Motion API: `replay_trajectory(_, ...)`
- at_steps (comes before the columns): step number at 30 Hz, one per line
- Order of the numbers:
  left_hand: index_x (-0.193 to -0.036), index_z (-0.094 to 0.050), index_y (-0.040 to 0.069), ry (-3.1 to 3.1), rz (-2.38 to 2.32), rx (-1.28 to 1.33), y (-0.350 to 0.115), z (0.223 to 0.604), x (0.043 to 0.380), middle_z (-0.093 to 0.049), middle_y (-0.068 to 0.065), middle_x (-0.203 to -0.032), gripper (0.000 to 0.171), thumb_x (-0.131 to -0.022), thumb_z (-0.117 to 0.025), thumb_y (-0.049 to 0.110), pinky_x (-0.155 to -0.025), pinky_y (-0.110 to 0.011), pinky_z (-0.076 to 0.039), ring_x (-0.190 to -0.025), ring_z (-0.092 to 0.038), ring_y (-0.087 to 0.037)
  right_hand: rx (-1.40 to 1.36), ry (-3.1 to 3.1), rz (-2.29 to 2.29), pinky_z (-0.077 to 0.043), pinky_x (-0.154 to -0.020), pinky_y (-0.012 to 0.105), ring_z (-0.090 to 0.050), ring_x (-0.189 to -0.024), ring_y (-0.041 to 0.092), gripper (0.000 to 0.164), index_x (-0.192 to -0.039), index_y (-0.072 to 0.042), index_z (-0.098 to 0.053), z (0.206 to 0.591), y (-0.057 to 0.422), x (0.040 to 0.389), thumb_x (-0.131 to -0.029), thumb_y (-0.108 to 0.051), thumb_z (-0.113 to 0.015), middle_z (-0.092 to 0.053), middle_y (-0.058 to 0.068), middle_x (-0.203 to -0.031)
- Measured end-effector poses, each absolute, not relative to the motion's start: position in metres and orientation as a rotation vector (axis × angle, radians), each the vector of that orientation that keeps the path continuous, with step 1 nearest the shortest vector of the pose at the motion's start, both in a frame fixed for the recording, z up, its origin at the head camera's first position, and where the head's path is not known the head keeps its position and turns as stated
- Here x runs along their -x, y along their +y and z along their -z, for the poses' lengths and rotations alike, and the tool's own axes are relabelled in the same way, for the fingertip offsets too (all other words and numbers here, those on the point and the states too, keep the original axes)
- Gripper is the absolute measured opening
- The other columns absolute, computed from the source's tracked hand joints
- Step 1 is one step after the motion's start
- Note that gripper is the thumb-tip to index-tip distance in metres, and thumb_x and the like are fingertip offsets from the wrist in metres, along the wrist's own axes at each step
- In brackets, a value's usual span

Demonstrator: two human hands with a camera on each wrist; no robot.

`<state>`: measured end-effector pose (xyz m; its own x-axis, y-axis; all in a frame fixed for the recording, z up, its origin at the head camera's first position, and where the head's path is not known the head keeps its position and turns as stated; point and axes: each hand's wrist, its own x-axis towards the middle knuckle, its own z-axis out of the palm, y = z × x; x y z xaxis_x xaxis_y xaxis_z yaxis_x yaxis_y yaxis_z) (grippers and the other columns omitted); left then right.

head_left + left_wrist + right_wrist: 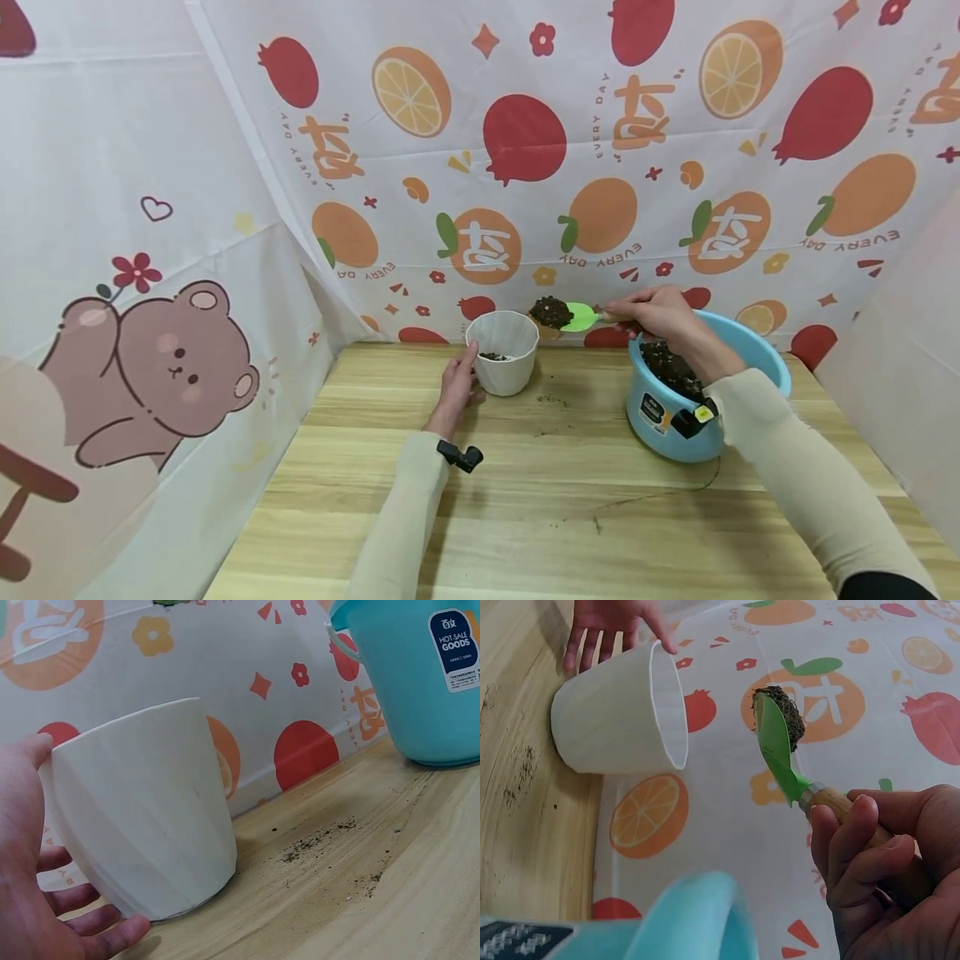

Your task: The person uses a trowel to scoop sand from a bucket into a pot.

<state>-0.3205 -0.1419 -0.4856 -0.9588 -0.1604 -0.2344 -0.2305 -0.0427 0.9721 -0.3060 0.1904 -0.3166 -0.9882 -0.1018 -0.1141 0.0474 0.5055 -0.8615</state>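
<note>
A white flowerpot (pixel 507 379) stands on the wooden table, with a little dark soil at its bottom. My left hand (pixel 454 387) holds its left side, thumb at the rim (pixel 127 720) and fingertips (pixel 124 934) low against the wall. In my right hand (pixel 660 317) is a green hand trowel (pixel 776 746), gripped by its wooden handle (pixel 836 804). A heap of dark soil (pixel 551 312) fills the trowel's blade, held in the air just right of the pot and level with its rim. Below my right forearm stands a blue bucket (pixel 675 440) of soil.
Crumbs of spilled soil (pixel 319 840) lie on the table (pixel 540 517) between pot and bucket. A fruit-printed cloth (pixel 420 175) hangs right behind the pot, and a bear-printed cloth (pixel 180 367) on the left. The bucket's handle (pixel 343 643) hangs at its side.
</note>
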Motion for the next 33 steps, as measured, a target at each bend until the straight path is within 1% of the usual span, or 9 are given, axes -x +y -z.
replay_trajectory(4, -0.139, -0.046, 0.012, 2.127, -2.187, 0.438, -0.142, 0.485, 0.321, -0.049, -0.011, -0.143, 0.077, -0.094, -0.046, 0.076, -0.100, -0.047, -0.053, -0.124, -0.054, -0.027, 0.070, 2.578, 1.512, -0.044, -0.051, 0.027, -0.061, -0.058, 0.009, 0.043, -0.115, -0.006, -0.076, 0.317, 0.183, 0.308, -0.094, -0.044, -0.071, -0.072, -0.008, -0.068)
replay_trajectory(12, -0.136, -0.045, 0.010, 2.114, -2.197, 0.420, -0.143, 0.485, 0.318, -0.048, -0.013, -0.146, 0.075, -0.096, -0.046, 0.073, -0.102, -0.051, -0.051, -0.128, -0.054, -0.030, 0.072, 2.548, 1.549, -0.048, -0.053, 0.027, -0.060, -0.058, 0.010, 0.039, -0.112, -0.005, -0.077, 0.322, 0.165, 0.312, -0.095, -0.039, -0.072, -0.072, -0.007, -0.068)
replay_trajectory(15, -0.139, -0.044, 0.010, 2.116, -2.196, 0.413, -0.143, 0.484, 0.318, -0.049, -0.013, -0.147, 0.078, -0.095, -0.046, 0.074, -0.102, -0.051, -0.051, -0.130, -0.054, -0.030, 0.070, 2.531, 1.562, -0.049, -0.052, 0.026, -0.060, -0.058, 0.010, 0.038, -0.112, -0.005, -0.076, 0.323, 0.160, 0.313, -0.095, -0.038, -0.072, -0.071, -0.007, -0.068)
replay_trajectory(20, -0.148, -0.040, 0.011, 2.103, -2.196, 0.382, -0.144, 0.483, 0.319, -0.046, -0.013, -0.154, 0.088, -0.091, -0.048, 0.078, -0.106, -0.052, -0.050, -0.137, -0.052, -0.032, 0.059, 2.501, 1.566, -0.044, -0.047, 0.025, -0.058, -0.053, 0.008, 0.039, -0.112, -0.005, -0.076, 0.324, 0.153, 0.314, -0.095, -0.040, -0.072, -0.071, -0.006, -0.066)
replay_trajectory(22, -0.151, -0.039, 0.013, 2.094, -2.199, 0.368, -0.145, 0.484, 0.320, -0.044, -0.012, -0.156, 0.089, -0.091, -0.049, 0.078, -0.107, -0.053, -0.049, -0.139, -0.051, -0.033, 0.055, 2.475, 1.579, -0.042, -0.046, 0.025, -0.058, -0.053, 0.008, 0.039, -0.112, -0.005, -0.076, 0.325, 0.151, 0.315, -0.094, -0.040, -0.072, -0.071, -0.005, -0.066)
replay_trajectory(25, -0.152, -0.039, 0.015, 2.091, -2.203, 0.355, -0.145, 0.485, 0.321, -0.043, -0.010, -0.159, 0.087, -0.092, -0.050, 0.076, -0.108, -0.054, -0.048, -0.139, -0.051, -0.033, 0.056, 2.425, 1.617, -0.043, -0.046, 0.024, -0.060, -0.052, 0.007, 0.040, -0.113, -0.004, -0.075, 0.327, 0.148, 0.315, -0.095, -0.039, -0.072, -0.071, -0.004, -0.066)
replay_trajectory(30, -0.151, -0.042, 0.017, 2.098, -2.203, 0.351, -0.144, 0.485, 0.322, -0.045, -0.010, -0.157, 0.083, -0.092, -0.051, 0.075, -0.107, -0.055, -0.049, -0.136, -0.053, -0.034, 0.068, 2.365, 1.662, -0.046, -0.047, 0.023, -0.062, -0.053, 0.008, 0.039, -0.115, 0.000, -0.073, 0.330, 0.143, 0.317, -0.096, -0.035, -0.071, -0.071, -0.003, -0.066)
replay_trajectory(33, -0.151, -0.042, 0.018, 2.096, -2.205, 0.339, -0.144, 0.485, 0.322, -0.045, -0.010, -0.157, 0.083, -0.092, -0.051, 0.075, -0.108, -0.055, -0.048, -0.137, -0.053, -0.034, 0.055, 2.356, 1.667, -0.047, -0.048, 0.023, -0.063, -0.054, 0.009, 0.038, -0.115, -0.001, -0.074, 0.332, 0.140, 0.318, -0.096, -0.033, -0.071, -0.072, -0.001, -0.067)
